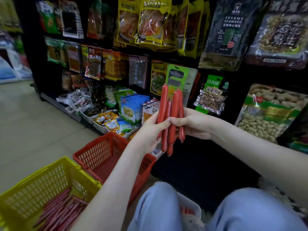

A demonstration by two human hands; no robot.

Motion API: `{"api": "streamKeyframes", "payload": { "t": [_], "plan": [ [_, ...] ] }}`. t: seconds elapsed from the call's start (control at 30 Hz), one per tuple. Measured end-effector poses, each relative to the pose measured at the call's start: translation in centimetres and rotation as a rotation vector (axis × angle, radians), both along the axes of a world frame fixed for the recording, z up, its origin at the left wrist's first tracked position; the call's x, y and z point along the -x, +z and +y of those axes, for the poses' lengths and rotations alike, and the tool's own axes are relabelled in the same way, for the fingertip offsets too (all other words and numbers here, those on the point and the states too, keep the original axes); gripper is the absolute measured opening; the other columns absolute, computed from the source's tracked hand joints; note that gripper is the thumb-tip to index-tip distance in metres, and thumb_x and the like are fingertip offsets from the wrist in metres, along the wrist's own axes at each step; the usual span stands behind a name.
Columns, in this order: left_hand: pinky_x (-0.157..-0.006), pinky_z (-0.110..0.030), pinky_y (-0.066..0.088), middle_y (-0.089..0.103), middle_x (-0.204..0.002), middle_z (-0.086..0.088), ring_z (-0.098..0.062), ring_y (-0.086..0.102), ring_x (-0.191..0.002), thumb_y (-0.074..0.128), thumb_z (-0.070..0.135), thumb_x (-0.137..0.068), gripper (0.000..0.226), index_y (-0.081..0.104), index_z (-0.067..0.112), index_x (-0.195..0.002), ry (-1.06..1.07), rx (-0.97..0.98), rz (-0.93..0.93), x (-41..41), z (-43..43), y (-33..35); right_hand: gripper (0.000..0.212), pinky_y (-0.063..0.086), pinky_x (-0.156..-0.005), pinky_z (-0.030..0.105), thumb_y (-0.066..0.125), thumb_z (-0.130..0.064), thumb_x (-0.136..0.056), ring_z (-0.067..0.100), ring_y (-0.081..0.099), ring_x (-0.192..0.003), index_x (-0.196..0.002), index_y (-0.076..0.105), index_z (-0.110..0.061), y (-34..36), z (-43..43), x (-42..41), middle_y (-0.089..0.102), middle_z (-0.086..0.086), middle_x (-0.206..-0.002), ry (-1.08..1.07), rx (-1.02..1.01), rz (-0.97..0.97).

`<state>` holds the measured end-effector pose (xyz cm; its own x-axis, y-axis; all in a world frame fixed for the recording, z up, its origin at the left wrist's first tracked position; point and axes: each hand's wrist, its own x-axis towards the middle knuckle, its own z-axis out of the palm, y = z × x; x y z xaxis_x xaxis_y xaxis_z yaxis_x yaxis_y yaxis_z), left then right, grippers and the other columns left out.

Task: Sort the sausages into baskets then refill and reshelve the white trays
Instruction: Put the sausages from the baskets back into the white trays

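Gripping 1 bundle of red sausages (174, 107) upright in front of the shelf (208, 67), the person uses both hands: the left hand (150, 132) has its fingers curled round the left side of the bundle, and the right hand (195, 124) clasps the right side, thumb across the front and fingers wrapped behind. At least 5 sausages show in the bundle, though they overlap too much for an exact count; their tips stand above the hands and their lower ends hang below. 2 baskets sit on the tiled floor (33, 122) to the left, touching each other. The yellow basket (55, 164), nearest, holds many loose sausages (61, 212) lying in a heap, too many and too blurred to count. The red basket (100, 147) stands just beyond it, its far corner hidden behind the left forearm. 1 white tray (191, 202) lies between the 2 knees (158, 205) in pale blue trousers, with a few tray sausages (186, 210) showing inside. Snack packets (150, 22) hang in rows on the shelf.
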<state>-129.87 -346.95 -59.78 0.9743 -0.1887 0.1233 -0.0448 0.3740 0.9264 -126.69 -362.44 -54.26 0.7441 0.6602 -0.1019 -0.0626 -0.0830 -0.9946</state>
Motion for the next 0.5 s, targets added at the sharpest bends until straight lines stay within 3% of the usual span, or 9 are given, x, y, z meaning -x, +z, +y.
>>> {"api": "streamKeyframes", "payload": {
  "t": [0.07, 0.2, 0.27, 0.33, 0.43, 0.5],
  "plan": [
    [-0.092, -0.04, 0.052, 0.067, -0.119, -0.007, -0.023, 0.064, -0.111, 0.057, 0.016, -0.094, 0.034, 0.055, 0.02, -0.128, -0.023, 0.02, -0.002, -1.3, -1.2, 0.0, 0.037, 0.057, -0.082, 0.045, 0.063, -0.008, -0.079, 0.032, 0.067, -0.097, -0.115, 0.058, -0.007, -0.1, -0.9, -1.2, 0.067, 0.014, -0.102, -0.051, 0.012, 0.006],
    [-0.095, -0.042, 0.051, 0.068, -0.119, -0.007, -0.022, 0.065, -0.11, 0.059, 0.018, -0.093, 0.032, 0.057, 0.022, -0.125, -0.075, 0.034, 0.03, -3.5, -3.9, -1.1, 0.049, 0.051, -0.093, 0.049, 0.07, -0.017, -0.074, 0.034, 0.062, -0.103, -0.12, 0.056, -0.007, -2.3, -3.1, -2.4, 0.066, 0.014, -0.105, -0.222, 0.007, 0.023],
    [-0.094, -0.041, 0.051, 0.069, -0.116, -0.004, -0.021, 0.065, -0.109, 0.06, 0.019, -0.093, 0.028, 0.06, 0.027, -0.12, -0.131, 0.019, 0.041, -4.4, -5.5, -2.0, 0.049, 0.053, -0.09, 0.045, 0.072, -0.021, -0.073, 0.031, 0.064, -0.1, -0.118, 0.056, -0.009, -3.6, -4.6, -2.3, 0.067, 0.011, -0.103, -0.303, -0.026, 0.033],
    [-0.086, -0.034, 0.054, 0.071, -0.112, 0.001, -0.016, 0.066, -0.107, 0.059, 0.02, -0.094, 0.026, 0.061, 0.031, -0.117, -0.2, -0.015, 0.053, -5.0, -7.3, -2.7, 0.057, 0.052, -0.09, 0.049, 0.08, -0.03, -0.068, 0.034, 0.063, -0.102, -0.117, 0.058, -0.011, -4.8, -6.7, -1.9, 0.067, 0.013, -0.105, -0.358, -0.047, 0.028],
    [-0.077, -0.026, 0.054, 0.071, -0.111, 0.004, -0.012, 0.066, -0.104, 0.058, 0.022, -0.095, 0.025, 0.06, 0.033, -0.117, -0.328, -0.05, 0.071, -5.5, -10.8, -3.8, 0.052, 0.045, -0.096, 0.057, 0.072, -0.03, -0.078, 0.042, 0.058, -0.111, -0.123, 0.056, -0.011, -6.6, -10.5, -0.7, 0.064, 0.017, -0.112, -0.469, -0.036, 0.028],
    [-0.083, -0.029, 0.054, 0.07, -0.113, 0.003, -0.012, 0.066, -0.105, 0.057, 0.022, -0.095, 0.027, 0.059, 0.032, -0.12, -0.403, -0.061, 0.097, -5.2, -13.8, -4.9, 0.042, 0.053, -0.088, 0.045, 0.061, -0.024, -0.084, 0.033, 0.063, -0.105, -0.122, 0.056, -0.009, -7.7, -13.3, 0.7, 0.067, 0.013, -0.109, -0.565, -0.014, 0.04]
  ]
}}
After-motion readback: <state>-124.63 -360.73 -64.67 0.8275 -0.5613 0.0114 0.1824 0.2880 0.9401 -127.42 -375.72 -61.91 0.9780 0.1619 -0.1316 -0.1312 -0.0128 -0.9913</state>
